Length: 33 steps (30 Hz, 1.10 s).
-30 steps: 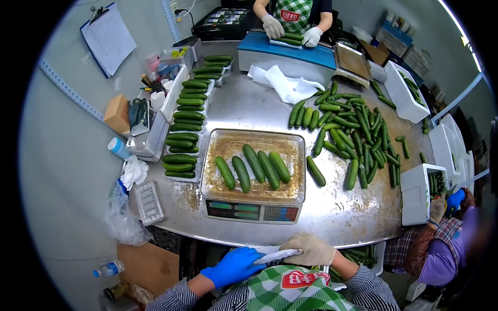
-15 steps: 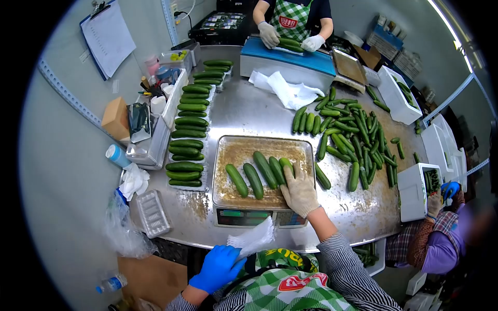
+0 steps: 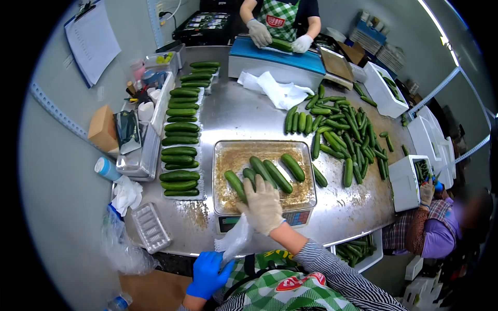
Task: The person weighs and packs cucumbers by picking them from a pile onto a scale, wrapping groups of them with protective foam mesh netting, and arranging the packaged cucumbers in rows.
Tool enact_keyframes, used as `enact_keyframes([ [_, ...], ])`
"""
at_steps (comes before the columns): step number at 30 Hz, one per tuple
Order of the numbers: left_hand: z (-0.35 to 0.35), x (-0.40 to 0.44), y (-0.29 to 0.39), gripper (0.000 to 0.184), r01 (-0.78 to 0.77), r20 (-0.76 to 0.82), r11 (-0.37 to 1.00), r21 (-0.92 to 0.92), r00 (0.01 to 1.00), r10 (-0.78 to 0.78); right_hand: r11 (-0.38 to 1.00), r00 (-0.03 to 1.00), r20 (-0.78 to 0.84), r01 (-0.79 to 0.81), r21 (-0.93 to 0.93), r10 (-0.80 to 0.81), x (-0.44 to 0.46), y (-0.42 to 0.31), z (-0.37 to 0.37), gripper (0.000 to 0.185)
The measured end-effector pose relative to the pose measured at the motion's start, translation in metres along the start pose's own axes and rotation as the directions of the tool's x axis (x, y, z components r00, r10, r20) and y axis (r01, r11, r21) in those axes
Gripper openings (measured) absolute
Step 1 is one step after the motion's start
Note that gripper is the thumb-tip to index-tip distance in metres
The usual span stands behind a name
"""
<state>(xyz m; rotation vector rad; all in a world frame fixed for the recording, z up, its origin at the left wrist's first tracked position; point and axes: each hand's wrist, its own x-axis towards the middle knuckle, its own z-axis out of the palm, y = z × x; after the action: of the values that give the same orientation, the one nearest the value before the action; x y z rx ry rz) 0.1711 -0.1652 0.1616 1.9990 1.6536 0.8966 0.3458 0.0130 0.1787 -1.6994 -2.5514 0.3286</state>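
Head view: right hand [image 3: 262, 207], beige-gloved, has swung from the right end of the row on the scale [image 3: 301, 197] to the left end, now low over the second cucumber [image 3: 249, 175] from the left; fingers spread on top, but palm hides the contact, so cannot tell if it grips. Rightmost cucumber [image 3: 292, 167] now lies apart from its neighbour, shifted up and right; five in all on the pan, tilted alike. Judgement: handling has passed from that one to those on the left, with none lifted off. Left hand [image 3: 207, 274], blue-gloved, closed round a white wrapping piece [image 3: 234, 237], held in front of the scale; exact material unclear. Wrapping and right hand overlap the front of the scale, hiding part of the display panel. Left of the scale, paired cucumbers on white packing [image 3: 179, 177] in a column; clear plastic tray [image 3: 150, 227] near the table's front edge. Right, one loose cucumber [image 3: 319, 176] just beside the pan, then a heap of cucumbers [image 3: 355, 132]. Across, a co-worker's white-gloved hands [image 3: 259, 33] hold cucumber at a blue-topped machine [image 3: 277, 63]; crumpled white cloth [image 3: 280, 90] before it.
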Motion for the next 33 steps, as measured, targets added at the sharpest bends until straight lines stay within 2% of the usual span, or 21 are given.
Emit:
enact_keyframes([
  [2, 0.000, -0.005, -0.007, 0.028, 0.014, -0.012, 1.000, 0.009, 1.000, -0.014, 0.998, 0.997, -0.068, -0.046, -0.036, 0.044, 0.010, -0.009, 0.019, 0.068],
  [4, 0.000, -0.005, -0.009, 0.027, 0.028, -0.039, 1.000, 0.010, 0.999, -0.027, 0.999, 0.990, -0.134, -0.043, 0.018, 0.045, 0.022, -0.013, 0.025, 0.061],
  [6, -0.004, -0.003, -0.007, 0.027, 0.036, -0.087, 0.999, 0.006, 0.996, -0.035, 0.998, 0.992, -0.114, -0.047, 0.045, 0.052, 0.030, -0.012, 0.023, 0.056],
  [9, -0.007, -0.003, -0.010, 0.027, 0.033, -0.116, 0.999, 0.008, 0.993, -0.032, 0.997, 0.994, -0.085, 0.070, 0.035, -0.067, 0.026, 0.004, 0.021, 0.055],
  [12, -0.008, -0.004, -0.013, 0.027, 0.055, -0.161, 0.998, 0.007, 0.985, -0.054, 0.958, 0.958, -0.249, 0.197, 0.207, -0.143, 0.002, 0.026, 0.009, 0.052],
  [13, -0.007, -0.003, -0.016, 0.027, 0.070, -0.170, 0.997, 0.015, 0.983, -0.067, 0.967, 0.964, -0.256, 0.128, 0.219, -0.070, -0.001, 0.036, -0.004, 0.049],
  [14, -0.007, -0.005, -0.018, 0.027, 0.092, -0.178, 0.995, 0.023, 0.980, -0.087, 0.977, 0.943, -0.333, 0.068, 0.200, 0.003, -0.002, 0.048, -0.021, 0.048],
  [15, -0.008, -0.008, -0.018, 0.027, 0.112, -0.178, 0.993, 0.034, 0.979, -0.104, 0.960, 0.943, -0.325, 0.024, 0.280, 0.071, 0.001, 0.066, -0.040, 0.047],
  [16, -0.008, -0.008, -0.018, 0.026, 0.115, -0.174, 0.993, 0.042, 0.979, -0.106, 0.987, 0.894, -0.435, -0.049, 0.153, 0.112, 0.005, 0.089, -0.036, 0.048],
  [17, -0.006, -0.006, -0.018, 0.026, 0.111, -0.171, 0.993, 0.051, 0.980, -0.101, 0.996, 0.843, -0.533, -0.087, 0.003, 0.075, 0.011, 0.112, -0.031, 0.049],
  [18, -0.004, -0.002, -0.017, 0.025, 0.104, -0.170, 0.993, 0.059, 0.981, -0.092, 0.997, 0.857, -0.510, -0.070, 0.022, 0.071, 0.019, 0.134, -0.025, 0.049],
  [20, -0.001, 0.009, -0.013, 0.028, 0.042, -0.188, 0.993, 0.107, 0.982, -0.022, 0.998, 0.982, -0.184, 0.022, -0.058, -0.032, 0.032, 0.164, -0.020, 0.054],
  [23, -0.005, 0.037, -0.008, 0.037, -0.024, -0.168, 0.974, 0.225, 0.984, 0.063, 0.994, 0.999, -0.032, -0.026, -0.109, 0.023, 0.025, 0.153, -0.032, 0.061],
  [26, 0.000, 0.070, -0.012, 0.039, -0.108, -0.097, 0.922, 0.371, 0.983, 0.154, 0.987, 0.998, 0.001, -0.067, -0.143, 0.068, 0.024, 0.139, -0.029, 0.066],
  [28, 0.014, 0.093, -0.022, 0.037, -0.185, -0.025, 0.873, 0.451, 0.975, 0.220, 0.995, 0.999, 0.035, -0.019, -0.102, 0.023, 0.029, 0.150, -0.028, 0.067],
  [31, 0.039, 0.121, -0.034, 0.032, -0.272, 0.116, 0.829, 0.489, 0.962, 0.247, 0.995, 0.985, 0.172, 0.026, -0.091, -0.010, 0.042, 0.158, -0.038, 0.074],
  [33, 0.055, 0.136, -0.054, 0.031, -0.319, 0.112, 0.812, 0.489, 0.946, 0.305, 0.992, 0.975, 0.221, 0.056, -0.109, -0.031, 0.052, 0.160, -0.048, 0.079],
])
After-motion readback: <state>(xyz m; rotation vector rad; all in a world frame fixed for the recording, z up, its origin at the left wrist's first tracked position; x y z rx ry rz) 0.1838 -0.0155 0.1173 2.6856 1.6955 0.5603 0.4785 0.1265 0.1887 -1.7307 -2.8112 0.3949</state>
